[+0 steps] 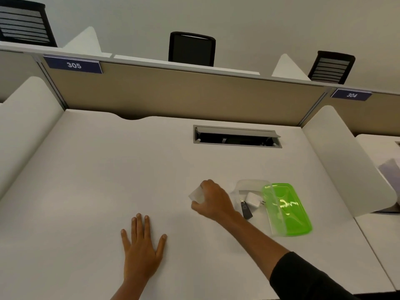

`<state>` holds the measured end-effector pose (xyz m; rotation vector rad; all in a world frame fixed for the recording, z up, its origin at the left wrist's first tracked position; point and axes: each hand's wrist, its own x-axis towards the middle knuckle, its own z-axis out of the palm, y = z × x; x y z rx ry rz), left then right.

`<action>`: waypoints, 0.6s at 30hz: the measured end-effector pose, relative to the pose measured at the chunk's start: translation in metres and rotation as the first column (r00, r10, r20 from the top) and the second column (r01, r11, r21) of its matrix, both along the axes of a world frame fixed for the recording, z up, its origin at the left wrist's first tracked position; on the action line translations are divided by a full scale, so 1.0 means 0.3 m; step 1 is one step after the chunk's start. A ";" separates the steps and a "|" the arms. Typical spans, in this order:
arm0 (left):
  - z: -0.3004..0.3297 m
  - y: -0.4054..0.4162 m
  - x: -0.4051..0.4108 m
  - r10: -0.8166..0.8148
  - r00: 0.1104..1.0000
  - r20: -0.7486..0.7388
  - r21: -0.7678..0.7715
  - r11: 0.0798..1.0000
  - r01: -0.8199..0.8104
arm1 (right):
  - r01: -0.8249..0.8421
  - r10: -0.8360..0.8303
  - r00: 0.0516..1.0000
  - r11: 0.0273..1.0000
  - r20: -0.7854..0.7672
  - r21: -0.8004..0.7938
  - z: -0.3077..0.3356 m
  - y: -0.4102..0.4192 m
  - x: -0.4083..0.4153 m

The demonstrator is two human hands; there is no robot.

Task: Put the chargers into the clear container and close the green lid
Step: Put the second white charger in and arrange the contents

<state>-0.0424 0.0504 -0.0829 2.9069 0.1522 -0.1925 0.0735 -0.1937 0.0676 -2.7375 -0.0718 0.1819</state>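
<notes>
My right hand [213, 200] is closed around a white charger [197, 195] on the white desk, just left of the clear container [251, 185]. Inside the container lie a white charger with plug pins [253, 199] and a black charger [246, 210]. The green lid [290, 210] lies partly under the container's right side and juts out to the right of it. My left hand [141, 250] rests flat on the desk to the lower left, fingers spread, holding nothing.
An open cable hatch [237, 137] is set into the white desk [108, 180] behind the container. White side dividers [346, 161] flank the desk, with a beige partition [184, 94] at the back. Papers [389, 172] lie on the neighbouring desk to the right.
</notes>
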 end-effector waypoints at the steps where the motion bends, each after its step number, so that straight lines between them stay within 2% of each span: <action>1: 0.001 0.000 -0.001 -0.001 1.000 0.000 0.000 1.000 0.001 | 0.039 -0.039 0.999 0.999 0.014 -0.002 0.013 -0.048 0.001; 6: -0.006 0.002 -0.001 -0.009 1.000 0.014 0.008 1.000 0.008 | 0.205 -0.203 0.978 0.978 0.048 -0.037 0.049 -0.280 -0.023; 13: -0.024 0.007 -0.001 -0.014 1.000 0.026 0.002 1.000 0.014 | 0.396 -0.408 0.910 0.907 -0.069 -0.142 0.057 -0.495 -0.080; 18: -0.017 0.002 0.000 -0.007 0.999 0.034 0.003 1.000 0.007 | 0.433 -0.475 0.871 0.864 -0.129 -0.256 0.045 -0.541 -0.111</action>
